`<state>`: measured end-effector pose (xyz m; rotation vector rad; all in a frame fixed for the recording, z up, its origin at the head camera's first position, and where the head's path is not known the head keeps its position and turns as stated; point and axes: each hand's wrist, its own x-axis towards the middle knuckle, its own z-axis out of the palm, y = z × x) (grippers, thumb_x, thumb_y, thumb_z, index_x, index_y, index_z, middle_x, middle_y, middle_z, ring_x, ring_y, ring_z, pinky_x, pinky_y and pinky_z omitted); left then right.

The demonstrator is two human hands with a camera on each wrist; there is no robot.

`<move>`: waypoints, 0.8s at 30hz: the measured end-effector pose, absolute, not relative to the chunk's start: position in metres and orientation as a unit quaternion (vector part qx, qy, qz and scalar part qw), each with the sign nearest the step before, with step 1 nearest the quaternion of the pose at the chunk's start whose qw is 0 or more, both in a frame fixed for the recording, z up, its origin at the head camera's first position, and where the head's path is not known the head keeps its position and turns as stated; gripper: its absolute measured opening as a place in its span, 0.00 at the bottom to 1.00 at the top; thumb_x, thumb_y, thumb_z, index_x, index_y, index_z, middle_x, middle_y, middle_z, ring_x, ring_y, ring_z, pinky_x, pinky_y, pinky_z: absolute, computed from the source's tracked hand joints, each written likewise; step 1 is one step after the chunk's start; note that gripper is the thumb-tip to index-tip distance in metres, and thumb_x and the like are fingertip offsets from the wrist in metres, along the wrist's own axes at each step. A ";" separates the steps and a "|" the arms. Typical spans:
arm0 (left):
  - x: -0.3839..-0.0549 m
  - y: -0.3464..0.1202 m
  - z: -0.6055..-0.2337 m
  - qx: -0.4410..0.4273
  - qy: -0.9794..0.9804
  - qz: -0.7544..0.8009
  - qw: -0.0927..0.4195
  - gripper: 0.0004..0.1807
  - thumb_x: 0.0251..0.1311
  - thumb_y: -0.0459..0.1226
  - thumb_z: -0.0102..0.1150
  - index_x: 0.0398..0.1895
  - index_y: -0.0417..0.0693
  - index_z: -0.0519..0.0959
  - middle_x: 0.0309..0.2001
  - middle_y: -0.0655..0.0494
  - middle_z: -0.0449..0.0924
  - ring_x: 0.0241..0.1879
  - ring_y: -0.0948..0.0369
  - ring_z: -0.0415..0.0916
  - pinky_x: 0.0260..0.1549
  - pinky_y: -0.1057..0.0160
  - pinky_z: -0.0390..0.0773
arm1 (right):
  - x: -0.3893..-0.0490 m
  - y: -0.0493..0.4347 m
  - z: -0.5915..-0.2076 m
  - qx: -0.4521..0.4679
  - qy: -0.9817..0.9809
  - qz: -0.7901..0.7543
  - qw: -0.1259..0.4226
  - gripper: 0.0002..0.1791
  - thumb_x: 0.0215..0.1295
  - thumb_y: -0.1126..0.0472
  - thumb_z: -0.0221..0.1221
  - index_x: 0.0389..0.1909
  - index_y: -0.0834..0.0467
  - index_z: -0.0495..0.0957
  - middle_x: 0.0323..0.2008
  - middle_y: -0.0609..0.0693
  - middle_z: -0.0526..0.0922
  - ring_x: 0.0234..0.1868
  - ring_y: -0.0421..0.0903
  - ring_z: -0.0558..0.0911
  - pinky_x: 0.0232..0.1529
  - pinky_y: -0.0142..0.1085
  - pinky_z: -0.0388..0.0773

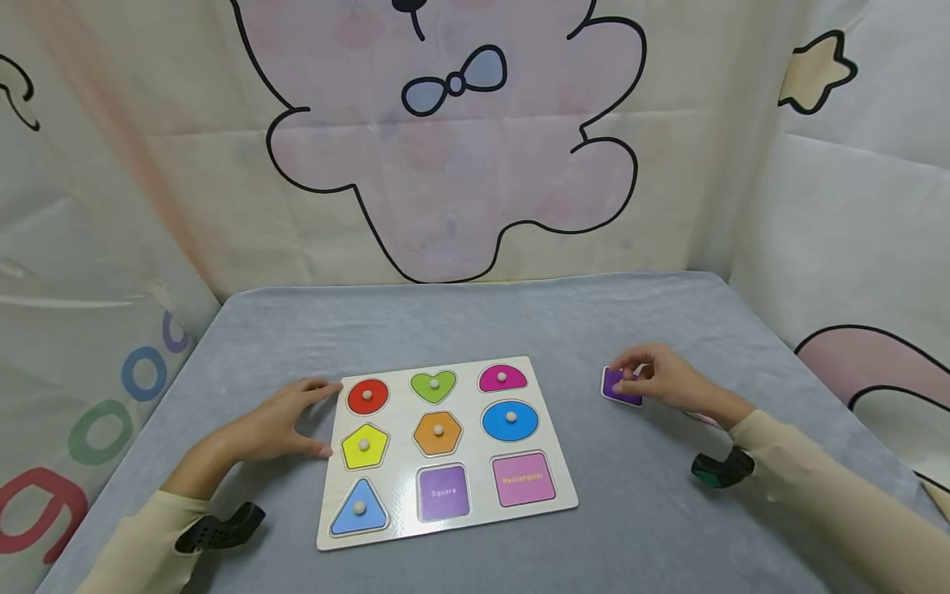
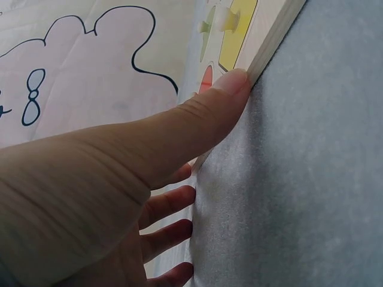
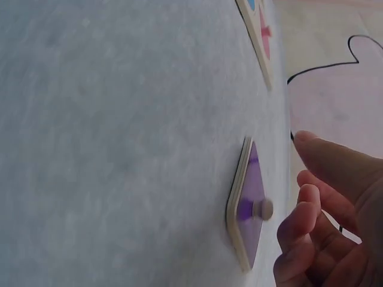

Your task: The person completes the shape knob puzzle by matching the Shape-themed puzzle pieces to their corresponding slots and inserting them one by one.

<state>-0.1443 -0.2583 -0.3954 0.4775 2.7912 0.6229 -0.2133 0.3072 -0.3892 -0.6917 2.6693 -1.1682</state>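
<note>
My left hand (image 1: pixel 285 421) spreads along the left edge of a white wooden shape puzzle board (image 1: pixel 478 518). In the left wrist view its thumb (image 2: pixel 203 110) lies on the board's edge, near the yellow pentagon (image 2: pixel 239 39). My right hand (image 1: pixel 664 379) is just over a purple square piece (image 1: pixel 622 397) on the tablecloth, right of the board. In the right wrist view that purple piece (image 3: pixel 254 179) lies flat with its wooden knob (image 3: pixel 266 209) up. The right thumb is straight and the fingers half bent, a small gap away from the knob.
Knobbed shapes sit in the board, among them a red circle (image 1: pixel 368 397) and a blue triangle (image 1: pixel 359 509). Two recesses show printed words, square (image 1: pixel 444 492) and rectangular (image 1: pixel 524 478). A pinkish piece (image 1: pixel 703 419) is mostly hidden under the right wrist. Grey cloth (image 1: pixel 460 322) covers the table.
</note>
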 end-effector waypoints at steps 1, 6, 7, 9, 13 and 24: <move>-0.144 -0.258 -0.396 0.163 0.956 0.214 0.121 0.57 0.43 0.54 0.80 0.75 0.43 0.64 0.71 0.32 0.63 0.68 0.34 0.60 0.61 0.28 0.67 | -0.214 0.310 -0.390 -0.227 0.889 -0.390 0.076 0.12 0.59 0.66 0.70 0.43 0.66 0.84 0.31 0.49 0.76 0.26 0.36 0.74 0.26 0.29 0.71; -0.144 -0.258 -0.395 0.166 0.955 0.216 0.120 0.56 0.44 0.54 0.80 0.75 0.42 0.64 0.71 0.32 0.62 0.68 0.34 0.60 0.61 0.28 0.67 | -0.217 0.321 -0.395 -0.228 0.884 -0.399 0.085 0.11 0.60 0.67 0.69 0.43 0.67 0.84 0.30 0.48 0.77 0.25 0.36 0.75 0.27 0.29 0.73; -0.144 -0.258 -0.394 0.167 0.954 0.217 0.119 0.56 0.44 0.54 0.80 0.76 0.42 0.64 0.71 0.32 0.62 0.68 0.34 0.60 0.61 0.28 0.67 | -0.217 0.322 -0.396 -0.229 0.883 -0.400 0.086 0.11 0.60 0.68 0.69 0.43 0.67 0.84 0.30 0.48 0.77 0.25 0.36 0.75 0.27 0.29 0.73; -0.144 -0.258 -0.394 0.167 0.954 0.217 0.120 0.56 0.44 0.54 0.79 0.76 0.42 0.63 0.71 0.31 0.62 0.68 0.34 0.60 0.61 0.28 0.67 | -0.218 0.324 -0.397 -0.228 0.883 -0.401 0.087 0.11 0.61 0.68 0.68 0.43 0.68 0.84 0.30 0.48 0.77 0.26 0.36 0.75 0.28 0.29 0.74; -0.145 -0.261 -0.394 0.161 0.955 0.218 0.121 0.57 0.44 0.54 0.79 0.76 0.42 0.63 0.71 0.32 0.61 0.68 0.34 0.59 0.62 0.28 0.67 | -0.221 0.323 -0.397 -0.213 0.889 -0.395 0.090 0.12 0.62 0.66 0.69 0.44 0.68 0.84 0.30 0.49 0.77 0.27 0.37 0.74 0.28 0.28 0.73; -0.145 -0.259 -0.394 0.172 0.954 0.217 0.118 0.56 0.44 0.54 0.79 0.75 0.41 0.64 0.71 0.32 0.63 0.68 0.34 0.60 0.62 0.29 0.67 | -0.224 0.324 -0.405 -0.204 0.898 -0.379 0.088 0.11 0.63 0.65 0.68 0.42 0.68 0.84 0.27 0.46 0.73 0.31 0.34 0.70 0.30 0.29 0.70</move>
